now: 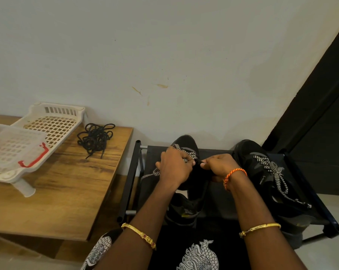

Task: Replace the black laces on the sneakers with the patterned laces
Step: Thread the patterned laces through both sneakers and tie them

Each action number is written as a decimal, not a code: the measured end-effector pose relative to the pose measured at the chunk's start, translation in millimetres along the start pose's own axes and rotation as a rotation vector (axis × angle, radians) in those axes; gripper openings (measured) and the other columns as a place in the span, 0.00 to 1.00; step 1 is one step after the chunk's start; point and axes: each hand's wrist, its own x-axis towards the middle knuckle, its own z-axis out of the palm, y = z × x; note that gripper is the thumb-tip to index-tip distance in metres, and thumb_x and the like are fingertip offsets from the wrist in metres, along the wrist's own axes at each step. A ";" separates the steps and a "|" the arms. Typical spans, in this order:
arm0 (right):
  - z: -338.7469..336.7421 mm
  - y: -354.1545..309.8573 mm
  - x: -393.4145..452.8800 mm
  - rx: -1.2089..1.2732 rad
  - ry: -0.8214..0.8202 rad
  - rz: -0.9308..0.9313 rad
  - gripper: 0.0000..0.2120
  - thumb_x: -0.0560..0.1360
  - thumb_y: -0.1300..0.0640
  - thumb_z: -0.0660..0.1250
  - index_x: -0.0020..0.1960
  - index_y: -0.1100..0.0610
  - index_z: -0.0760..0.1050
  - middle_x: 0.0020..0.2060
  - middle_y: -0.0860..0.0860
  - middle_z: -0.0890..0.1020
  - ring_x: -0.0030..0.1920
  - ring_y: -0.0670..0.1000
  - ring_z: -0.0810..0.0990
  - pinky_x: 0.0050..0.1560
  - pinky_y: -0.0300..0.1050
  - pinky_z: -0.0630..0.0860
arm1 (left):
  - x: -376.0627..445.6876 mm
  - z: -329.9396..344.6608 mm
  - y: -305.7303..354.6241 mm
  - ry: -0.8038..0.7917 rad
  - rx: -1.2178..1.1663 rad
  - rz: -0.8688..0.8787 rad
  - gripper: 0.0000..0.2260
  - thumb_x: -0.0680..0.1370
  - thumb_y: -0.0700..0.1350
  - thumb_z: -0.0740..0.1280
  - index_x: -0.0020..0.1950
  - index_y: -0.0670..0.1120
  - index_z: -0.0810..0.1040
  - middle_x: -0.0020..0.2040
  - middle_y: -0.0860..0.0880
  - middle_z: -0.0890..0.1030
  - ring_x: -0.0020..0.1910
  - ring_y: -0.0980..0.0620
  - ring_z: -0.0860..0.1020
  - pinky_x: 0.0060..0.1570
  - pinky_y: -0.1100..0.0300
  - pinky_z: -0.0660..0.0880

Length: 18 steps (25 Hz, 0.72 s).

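Observation:
A black sneaker [186, 145] stands on the black rack [219, 197], partly threaded with a black-and-white patterned lace [151, 174]. My left hand [174, 168] grips that lace over the shoe's tongue. My right hand [219, 166] pinches the lace's dark tip just right of the left thumb. A second black sneaker [262, 172] sits to the right, fully laced with a patterned lace [276, 172] that hangs loose toward its heel. The removed black laces [95, 138] lie in a tangled pile on the wooden table [67, 191].
Two white plastic baskets [47, 123] with red handles stand stacked at the table's left. A pale wall rises behind, and a dark door frame [320, 98] slants at the right. A third dark shoe [182, 209] shows on a lower shelf under my arms.

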 end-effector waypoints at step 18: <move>-9.6 -2.9 -9.9 0.207 -0.184 0.034 0.04 0.76 0.64 0.66 0.42 0.62 0.78 0.37 0.55 0.81 0.38 0.50 0.80 0.30 0.40 0.77 | 5.9 -1.6 0.0 -0.026 0.037 0.124 0.03 0.74 0.46 0.72 0.44 0.49 0.85 0.46 0.58 0.73 0.61 0.52 0.69 0.53 0.55 0.56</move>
